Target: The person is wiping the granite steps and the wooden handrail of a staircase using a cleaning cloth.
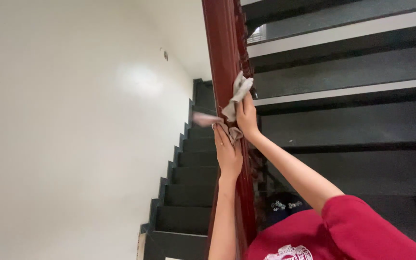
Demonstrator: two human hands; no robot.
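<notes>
1. The glossy dark red wooden handrail (225,58) runs up the middle of the view; the stretch above the cloth reaches out of frame, so by my reading much of it is left to wipe.
2. Black stone stairs (188,192) descend left of the handrail, beside a plain white wall (73,120).
3. The left hand (228,154) lies flat against the handrail, fingers extended, pinning the cloth's lower end.
4. The right hand (246,118), just above it, is closed around the crumpled grey cloth (237,94), pressing it to the handrail.
</notes>
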